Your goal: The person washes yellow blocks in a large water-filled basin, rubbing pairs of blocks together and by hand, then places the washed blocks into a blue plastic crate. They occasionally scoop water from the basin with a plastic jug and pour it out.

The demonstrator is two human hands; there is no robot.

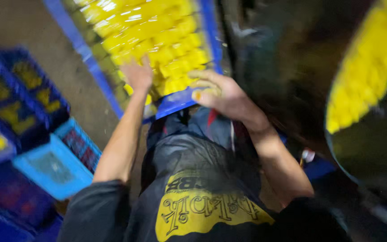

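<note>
A blue plastic crate (178,102) full of small yellow pieces (157,31) sits in front of me, its near edge above my lap. My left hand (136,75) rests flat on the yellow pieces near the crate's near-left corner, fingers spread. My right hand (218,92) curls over the near rim of the crate at its right corner, fingers among the yellow pieces. The view is motion-blurred, so I cannot tell if either hand holds loose pieces.
Stacked blue crates (21,96) with some yellow contents stand at the left, and a light blue crate (54,166) lies near my left elbow. A large dark round container (372,152) holding more yellow pieces (370,58) is at the right. Bare concrete floor (27,24) shows upper left.
</note>
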